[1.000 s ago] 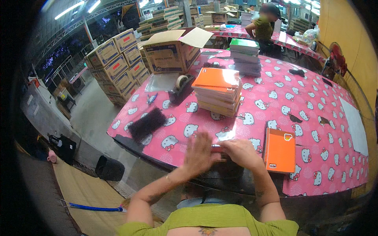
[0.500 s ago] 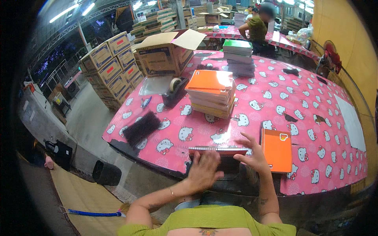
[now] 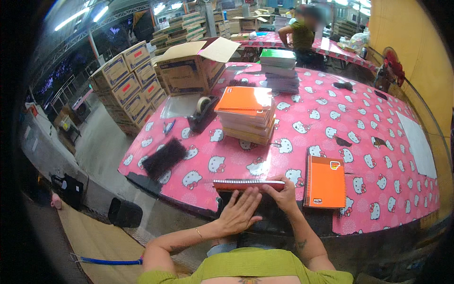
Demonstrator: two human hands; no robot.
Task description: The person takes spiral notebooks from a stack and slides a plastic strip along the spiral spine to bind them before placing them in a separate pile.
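A spiral notebook (image 3: 228, 185) is held on edge at the table's near edge, its wire binding facing up and its reddish cover toward me. My left hand (image 3: 242, 209) lies flat against that cover, fingers stretched out. At the notebook's right end, my right hand (image 3: 283, 193) grips it between thumb and fingers. Just right of this hand, an orange spiral notebook (image 3: 325, 182) lies flat on the table. Beyond both hands rises a stack of orange-topped notebooks (image 3: 244, 102).
A black bristly pad (image 3: 164, 157) and a black tape dispenser (image 3: 202, 113) lie on the left of the pink patterned table (image 3: 302, 130). Behind are an open carton (image 3: 187, 75) and a green-topped notebook stack (image 3: 279, 71). A person (image 3: 302, 35) is by the far table.
My right hand was raised with fingers apart beside the notebook's right end and has closed on it. My left hand, blurred before, now rests flat on the cover. The whole view has shifted slightly.
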